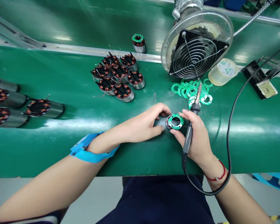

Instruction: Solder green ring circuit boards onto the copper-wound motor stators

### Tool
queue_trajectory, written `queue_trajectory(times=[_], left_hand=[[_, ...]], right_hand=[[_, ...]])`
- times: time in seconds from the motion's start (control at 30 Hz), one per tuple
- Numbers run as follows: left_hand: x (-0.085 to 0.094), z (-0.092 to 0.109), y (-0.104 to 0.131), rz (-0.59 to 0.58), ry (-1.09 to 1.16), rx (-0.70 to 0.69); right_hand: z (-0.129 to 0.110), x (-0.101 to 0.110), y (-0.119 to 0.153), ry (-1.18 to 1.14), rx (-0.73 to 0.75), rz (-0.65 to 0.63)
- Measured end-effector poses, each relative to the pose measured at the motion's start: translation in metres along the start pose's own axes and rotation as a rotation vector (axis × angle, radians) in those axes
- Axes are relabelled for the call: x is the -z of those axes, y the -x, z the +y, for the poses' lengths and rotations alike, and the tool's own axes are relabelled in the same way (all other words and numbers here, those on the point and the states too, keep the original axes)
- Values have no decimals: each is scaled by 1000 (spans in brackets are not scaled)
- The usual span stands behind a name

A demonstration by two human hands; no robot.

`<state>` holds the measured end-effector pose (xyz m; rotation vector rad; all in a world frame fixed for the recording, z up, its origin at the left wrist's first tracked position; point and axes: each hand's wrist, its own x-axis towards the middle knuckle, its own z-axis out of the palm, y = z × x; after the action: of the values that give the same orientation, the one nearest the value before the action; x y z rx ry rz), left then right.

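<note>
My left hand (146,124) is curled round the metal side of a motor stator (162,123), which lies tilted on the bench. A green ring-shaped circuit board (170,123) covers the stator's end that faces up and right. Between thumb and fingers, my right hand (198,140) carries a soldering iron (189,137), its tip pointing away from me, over loose green boards. The thumb and fingertips of that same hand also sit at the edge of the ring board on the stator. Thin wire ends stick out beside the board.
Loose green ring boards (189,90) lie beneath a fume fan (193,59). Several bare stators (123,91) stand left of centre, more (46,109) lie far left. One board-topped stator (140,46) stands behind. A tape roll (220,76), iron stand (256,77) and black cord (228,130) are right.
</note>
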<state>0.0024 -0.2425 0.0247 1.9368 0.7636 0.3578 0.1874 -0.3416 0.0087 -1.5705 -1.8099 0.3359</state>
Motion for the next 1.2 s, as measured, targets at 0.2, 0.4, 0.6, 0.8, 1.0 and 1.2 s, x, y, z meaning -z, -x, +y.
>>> queue_trajectory(times=[0.2,0.4,0.6,0.8,1.0,1.2], left_hand=[[-23,-9,-7,62,-213,-142],[-36,-4,-10,138,-240,-151],[-46,6,-4,242,-311,-169],[-48,5,-7,303,-468,-93],[-38,0,-10,271,-317,-161],[7,7,0,-47,-202,-185]], right_hand=[[-3,-3,5,25,-46,127],[-14,-2,9,243,-81,165],[-27,-8,9,259,-63,256],[-31,-21,2,349,-54,204],[-22,2,-6,23,-158,152],[7,48,-8,-166,-66,-213]])
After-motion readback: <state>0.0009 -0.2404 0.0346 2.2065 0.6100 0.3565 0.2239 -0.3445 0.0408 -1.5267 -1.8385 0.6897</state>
